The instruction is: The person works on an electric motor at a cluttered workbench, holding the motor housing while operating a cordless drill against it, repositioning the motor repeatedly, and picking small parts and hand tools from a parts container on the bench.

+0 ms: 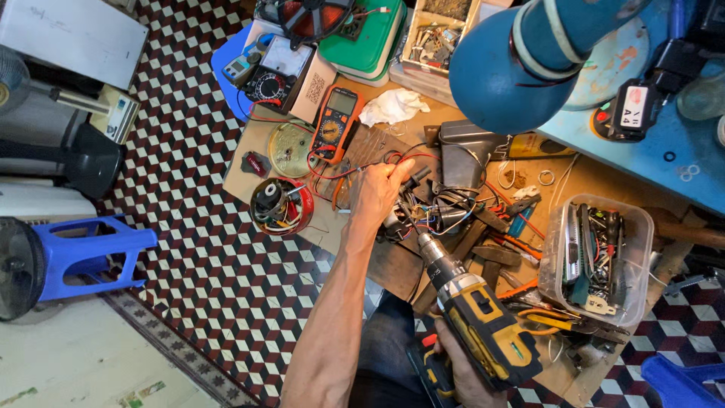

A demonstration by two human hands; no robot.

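Grasping yellow drill (483, 321), right grip (461, 370) | left grip (381, 189) clenched on wired part (411, 215) | clear tub (559, 272): tools

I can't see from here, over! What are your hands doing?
Left hand gripping the wired part. Right hand holding yellow drill, bit at the part. Loose wires crowd it.

Left arm bare, extended up from the bottom edge of the view, wrist straight. Left hand (377, 193) palm down over the middle of the surface, fingers (398, 170) curled closed. Right hand (461, 370) low near the surface's near edge, fingers wrapped in a grip, wrist mostly hidden.
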